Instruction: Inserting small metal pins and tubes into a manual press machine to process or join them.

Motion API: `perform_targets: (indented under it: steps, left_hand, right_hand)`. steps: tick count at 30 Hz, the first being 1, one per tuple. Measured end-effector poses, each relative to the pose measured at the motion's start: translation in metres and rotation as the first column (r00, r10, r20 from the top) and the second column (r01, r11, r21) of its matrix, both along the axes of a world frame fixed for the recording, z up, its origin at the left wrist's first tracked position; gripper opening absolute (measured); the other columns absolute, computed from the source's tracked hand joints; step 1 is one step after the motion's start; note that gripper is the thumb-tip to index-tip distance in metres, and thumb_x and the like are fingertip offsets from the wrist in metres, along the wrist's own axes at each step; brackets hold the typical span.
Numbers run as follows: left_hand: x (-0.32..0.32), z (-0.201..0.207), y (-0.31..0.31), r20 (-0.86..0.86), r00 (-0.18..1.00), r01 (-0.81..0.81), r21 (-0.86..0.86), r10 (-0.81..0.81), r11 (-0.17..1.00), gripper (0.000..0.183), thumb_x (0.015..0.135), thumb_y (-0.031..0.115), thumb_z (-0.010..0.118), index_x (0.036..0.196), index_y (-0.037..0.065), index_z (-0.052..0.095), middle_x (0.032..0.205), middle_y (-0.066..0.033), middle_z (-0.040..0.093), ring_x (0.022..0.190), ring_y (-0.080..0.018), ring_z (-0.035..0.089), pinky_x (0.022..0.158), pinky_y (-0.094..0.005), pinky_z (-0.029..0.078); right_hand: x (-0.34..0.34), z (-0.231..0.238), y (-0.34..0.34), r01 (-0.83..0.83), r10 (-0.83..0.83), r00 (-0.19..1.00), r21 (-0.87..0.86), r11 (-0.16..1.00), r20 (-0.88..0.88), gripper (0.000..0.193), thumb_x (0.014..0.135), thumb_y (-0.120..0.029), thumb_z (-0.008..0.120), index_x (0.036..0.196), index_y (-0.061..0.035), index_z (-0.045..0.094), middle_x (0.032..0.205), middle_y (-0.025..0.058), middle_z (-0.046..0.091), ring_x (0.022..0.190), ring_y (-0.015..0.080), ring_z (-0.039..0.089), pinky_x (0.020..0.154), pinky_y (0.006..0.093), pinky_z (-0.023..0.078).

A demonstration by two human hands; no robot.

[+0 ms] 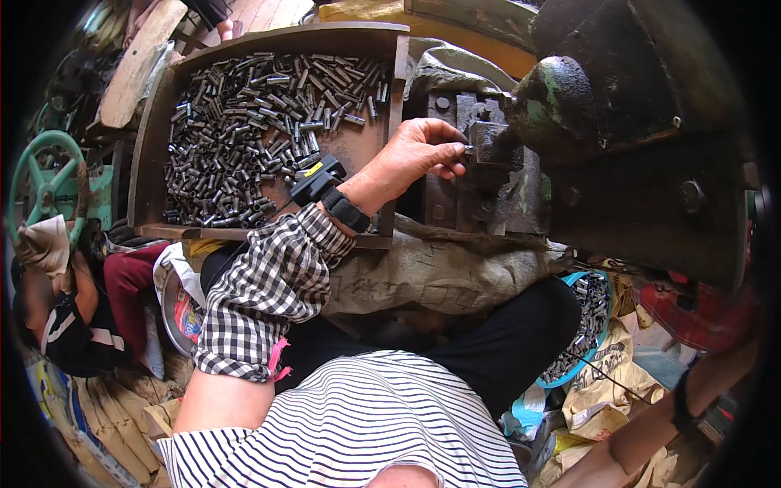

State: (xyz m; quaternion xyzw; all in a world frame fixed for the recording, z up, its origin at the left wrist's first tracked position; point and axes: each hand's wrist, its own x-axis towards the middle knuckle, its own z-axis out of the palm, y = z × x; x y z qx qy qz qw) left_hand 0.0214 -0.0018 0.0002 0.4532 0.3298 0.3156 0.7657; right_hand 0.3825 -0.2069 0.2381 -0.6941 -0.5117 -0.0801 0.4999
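Note:
My left hand [425, 154] reaches over the tray's right wall to the machine. Its thumb and forefinger are pinched on a short metal tube [469, 150], of which only a small shiny end shows. The tube is right beside the dark, greasy block [492, 145] of the machine's die. To the left stands a wooden tray [346, 146] with a heap of short metal tubes [244, 138] in it. My right forearm [639, 443], with a dark band at the wrist, stretches toward the right edge. Shadow and the picture's rim hide the fingers of my right hand [739, 358].
The heavy dark machine body [634, 122] fills the upper right. A blue-rimmed tub [606, 325] of metal pieces stands right of my knee. Grey sacking [455, 272] hangs below the machine. Another person [73, 317] sits at left near a green handwheel [47, 185].

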Motion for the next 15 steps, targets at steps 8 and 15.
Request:
perform_targets:
  steps: [8, 15]
  left_hand:
    - [0.001, 0.000, -0.001, -0.133, 0.986, -0.067, 0.251, 0.103, 0.966, 0.009, 0.090, 0.012, 0.058, 0.094, 0.005, 0.053, 0.076, 0.0015, 0.054, 0.060, -0.0046, 0.054, 0.053, -0.0176, 0.045]
    - [-0.079, 0.013, -0.015, -0.411, 0.763, -0.042, 0.739, 0.499, 0.672, 0.022, 0.087, 0.012, 0.061, 0.105, 0.000, 0.058, 0.083, -0.0040, 0.061, 0.067, -0.0066, 0.055, 0.057, -0.0213, 0.045]
  right_hand:
    - [-0.007, -0.112, -0.011, -0.040, 0.048, 0.985, 0.050, 0.998, -0.167, 0.030, 0.088, -0.019, 0.053, 0.110, -0.0001, 0.058, 0.096, 0.0165, 0.064, 0.079, 0.0220, 0.064, 0.062, 0.0302, 0.054]
    - [-0.018, -0.032, 0.000, -0.042, 0.038, 0.997, 0.058, 0.997, 0.066, 0.027, 0.088, -0.017, 0.049, 0.106, 0.0017, 0.060, 0.088, 0.0111, 0.065, 0.073, 0.0171, 0.062, 0.060, 0.0268, 0.051]
